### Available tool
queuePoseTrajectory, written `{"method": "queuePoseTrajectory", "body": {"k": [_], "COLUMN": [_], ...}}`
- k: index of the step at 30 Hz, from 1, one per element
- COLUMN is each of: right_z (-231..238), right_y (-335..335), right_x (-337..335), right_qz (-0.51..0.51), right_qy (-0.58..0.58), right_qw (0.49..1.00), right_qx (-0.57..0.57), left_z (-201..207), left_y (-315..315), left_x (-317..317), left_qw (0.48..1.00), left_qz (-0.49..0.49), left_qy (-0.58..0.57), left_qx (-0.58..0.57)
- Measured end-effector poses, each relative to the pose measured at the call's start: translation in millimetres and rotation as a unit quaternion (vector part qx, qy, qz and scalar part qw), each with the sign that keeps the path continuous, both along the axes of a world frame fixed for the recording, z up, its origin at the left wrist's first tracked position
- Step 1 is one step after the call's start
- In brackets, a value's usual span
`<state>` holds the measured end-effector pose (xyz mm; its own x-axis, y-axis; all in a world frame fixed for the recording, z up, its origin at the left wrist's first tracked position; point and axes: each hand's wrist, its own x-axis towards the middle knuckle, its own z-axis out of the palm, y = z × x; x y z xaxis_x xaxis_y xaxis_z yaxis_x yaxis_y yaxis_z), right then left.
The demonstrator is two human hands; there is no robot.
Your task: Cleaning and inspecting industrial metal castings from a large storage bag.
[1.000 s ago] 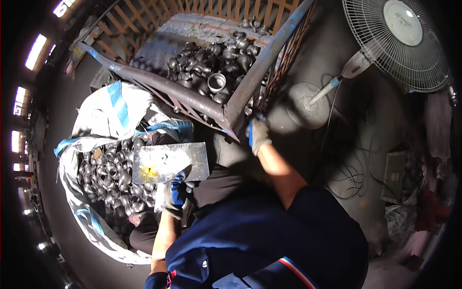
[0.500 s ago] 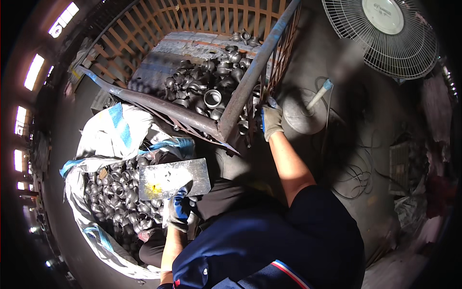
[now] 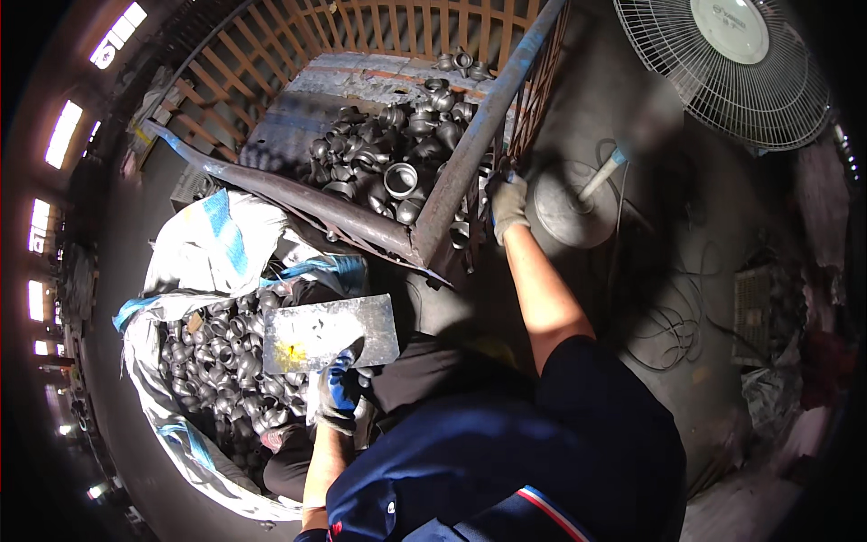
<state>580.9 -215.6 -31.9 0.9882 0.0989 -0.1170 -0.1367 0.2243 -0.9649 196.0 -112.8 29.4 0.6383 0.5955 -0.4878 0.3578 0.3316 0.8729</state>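
Observation:
In my gloved left hand is a flat rectangular metal plate, grey with a yellow smear, gripped at its near edge. The plate lies level above a white woven sack full of dark metal elbow fittings. At the outer right side of a large rusty metal cage bin is my gloved right hand, close against the bars. Its fingers are mostly hidden, so whether they grip a bar cannot be seen. More dark pipe fittings are heaped inside the bin.
A round-based stand with a pale pole is right of the bin. Beyond it, a large caged fan fills the upper right. Cables lie coiled on the floor, near a crate at the far right.
My right hand has moved a little farther away along the bin's side, and its blue glove palm has turned out of sight. The left hand and plate have barely moved.

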Motion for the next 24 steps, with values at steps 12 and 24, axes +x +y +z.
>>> {"method": "queuePoseTrajectory", "body": {"k": [12, 24], "right_z": [-35, -61], "right_y": [1, 0], "right_x": [-13, 13], "right_qz": [-0.061, -0.028], "right_qy": [-0.147, 0.012], "right_qw": [0.981, 0.995], "right_qx": [-0.109, -0.1], "left_z": [6, 7], "left_y": [-1, 4], "left_x": [12, 14], "left_qw": [1.0, 0.992], "left_qz": [0.015, -0.076], "left_qy": [0.007, 0.019], "left_qx": [-0.014, 0.097]}}
